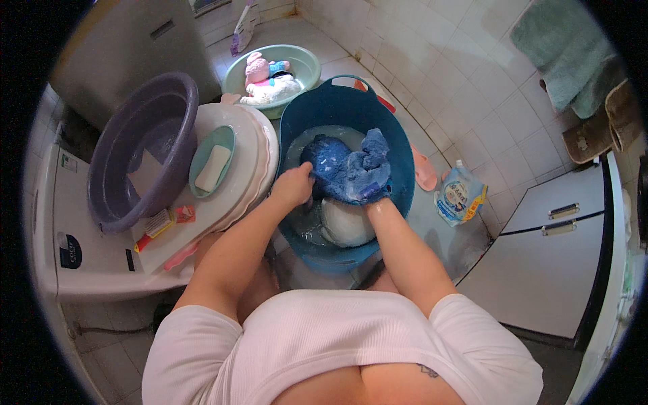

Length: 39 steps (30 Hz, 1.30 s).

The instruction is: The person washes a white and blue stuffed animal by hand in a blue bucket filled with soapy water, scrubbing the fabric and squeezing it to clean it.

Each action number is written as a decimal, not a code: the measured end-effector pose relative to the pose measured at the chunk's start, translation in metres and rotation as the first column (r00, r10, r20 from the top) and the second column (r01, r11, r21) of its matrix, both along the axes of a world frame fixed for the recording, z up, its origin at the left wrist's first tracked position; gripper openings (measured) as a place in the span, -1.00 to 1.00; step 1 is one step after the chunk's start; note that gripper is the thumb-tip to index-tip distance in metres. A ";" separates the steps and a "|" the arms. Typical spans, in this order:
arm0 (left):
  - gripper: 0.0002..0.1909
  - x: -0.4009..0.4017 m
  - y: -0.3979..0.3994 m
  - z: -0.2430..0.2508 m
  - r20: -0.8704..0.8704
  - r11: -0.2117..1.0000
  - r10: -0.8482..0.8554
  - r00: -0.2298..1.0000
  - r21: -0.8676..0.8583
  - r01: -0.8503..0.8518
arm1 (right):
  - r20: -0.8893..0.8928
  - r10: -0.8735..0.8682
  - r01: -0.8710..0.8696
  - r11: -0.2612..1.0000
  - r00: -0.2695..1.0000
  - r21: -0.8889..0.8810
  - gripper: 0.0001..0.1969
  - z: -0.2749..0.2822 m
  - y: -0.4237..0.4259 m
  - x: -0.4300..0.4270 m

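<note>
A wet blue plush toy [349, 169] is over soapy water in a deep blue plastic tub [334, 106] with looped handles. My left hand [293, 186] grips the toy's left edge, its fingers partly hidden. My right hand [377, 203] reaches in from the right and goes under the toy's lower side; its fingers are hidden beneath the plush, so its hold cannot be told. Below the toy, a rounded white thing [347, 223] lies partly in the water, close to the tub's near wall.
Left are a purple basin [192, 101], a green soap dish [230, 152] with white soap [212, 168], and a brush [154, 228]. Behind, a green basin [314, 76] holds plush toys [271, 83]. Right are a pink slipper [424, 172], a detergent pouch [460, 195] and a cabinet [552, 258].
</note>
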<state>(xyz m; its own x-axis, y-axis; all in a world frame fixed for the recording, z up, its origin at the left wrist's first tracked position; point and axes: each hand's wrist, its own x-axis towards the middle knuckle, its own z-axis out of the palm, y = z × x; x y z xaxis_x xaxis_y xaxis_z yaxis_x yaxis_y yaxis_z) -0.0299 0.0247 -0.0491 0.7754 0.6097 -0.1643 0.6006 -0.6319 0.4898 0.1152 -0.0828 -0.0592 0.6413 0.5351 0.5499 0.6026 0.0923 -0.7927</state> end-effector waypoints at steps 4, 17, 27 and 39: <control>-0.83 0.005 -0.016 0.030 0.271 0.995 0.008 0.963 0.096 -0.035 | -0.115 0.198 -0.226 0.910 0.973 -0.348 -0.51 -0.007 -0.015 -0.011; -0.77 0.028 -0.028 -0.069 -0.211 0.341 0.654 0.726 -0.775 -0.532 | -0.319 0.048 -0.140 0.951 0.947 -0.275 -0.32 0.005 -0.037 -0.024; -0.59 0.035 -0.019 -0.008 0.522 0.856 0.337 0.783 -0.517 -0.023 | 0.131 -0.031 0.082 0.910 0.991 -0.406 -0.29 0.040 -0.034 -0.029; -0.76 0.022 -0.064 0.005 0.351 0.898 -0.440 0.826 0.152 0.414 | -0.604 0.254 -0.449 0.872 0.755 -0.195 -0.60 -0.054 -0.025 -0.015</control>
